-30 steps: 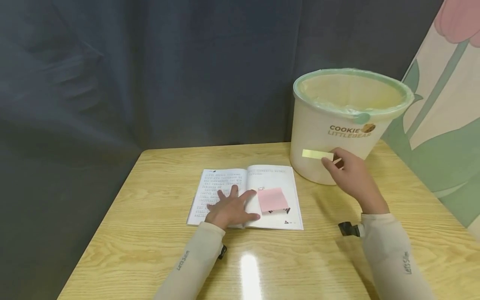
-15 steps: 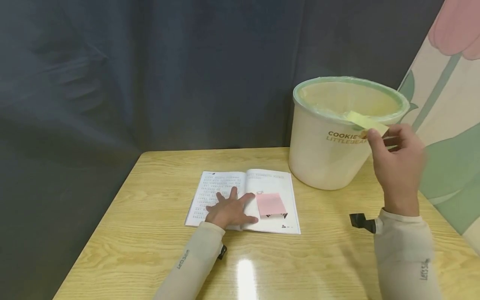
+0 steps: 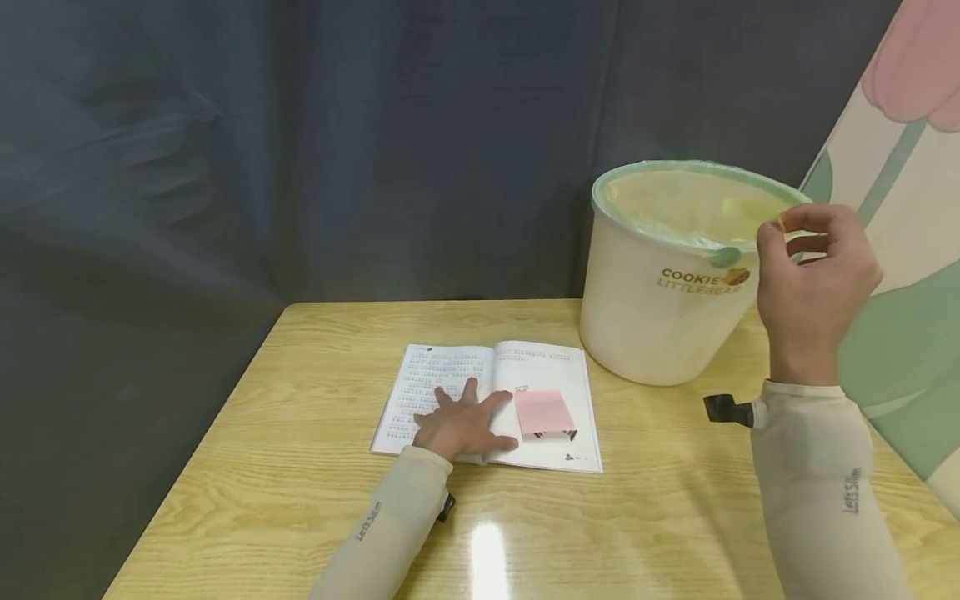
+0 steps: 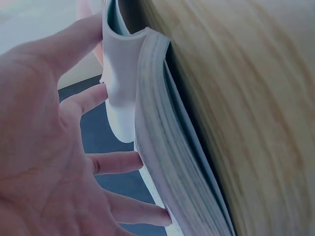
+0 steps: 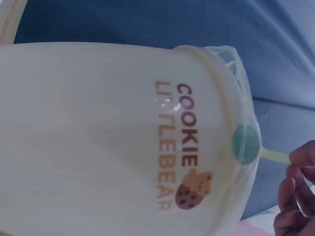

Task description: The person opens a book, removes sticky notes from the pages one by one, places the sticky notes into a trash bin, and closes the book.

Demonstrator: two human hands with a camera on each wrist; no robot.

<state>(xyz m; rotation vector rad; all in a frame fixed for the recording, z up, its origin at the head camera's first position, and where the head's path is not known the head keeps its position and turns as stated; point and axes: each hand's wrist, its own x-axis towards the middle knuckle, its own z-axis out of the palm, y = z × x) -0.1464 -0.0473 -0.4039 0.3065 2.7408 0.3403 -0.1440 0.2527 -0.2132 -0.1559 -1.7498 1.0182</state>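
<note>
An open book point(image 3: 442, 367) lies on the wooden table, a pink sticky note point(image 3: 543, 410) on its right page. Across the gutter my left hand point(image 3: 459, 423) rests with fingers spread. In the left wrist view those fingertips touch the pages near the book's edge point(image 4: 162, 123). My right hand point(image 3: 813, 275) is raised at the right side of the white bin point(image 3: 645, 317), level with its rim. Between thumb and fingers it pinches a yellow paper strip point(image 5: 275, 156), whose far end reaches behind the bin's rim in the right wrist view.
The bin has a green rim and a clear liner point(image 3: 675, 229), with a yellowish patch point(image 3: 742, 208) inside. A dark curtain point(image 3: 435, 150) hangs behind the table point(image 3: 262, 467). On the right stands a wall with a painted flower point(image 3: 911, 67).
My right hand has carried the yellow strip up and to the right, from in front of the bin to its rim. The left hand has stayed on the book.
</note>
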